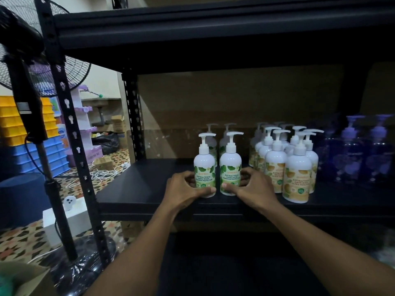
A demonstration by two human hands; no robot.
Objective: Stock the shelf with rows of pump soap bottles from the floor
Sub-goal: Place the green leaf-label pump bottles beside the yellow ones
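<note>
Now, white green-labelled pump bottles upright, left hand gripping one, right hand another

Near the front edge of the shelf, 2 bottles side by side: left bottle in the left hand, right bottle in the right hand, w/ a back pair directly behind. Just right of those sits a bigger cluster running near to far, then another bunch at the far right. Left of the shelf is a fan stand, w/ stacked bins behind it & a box on the floor.
</note>
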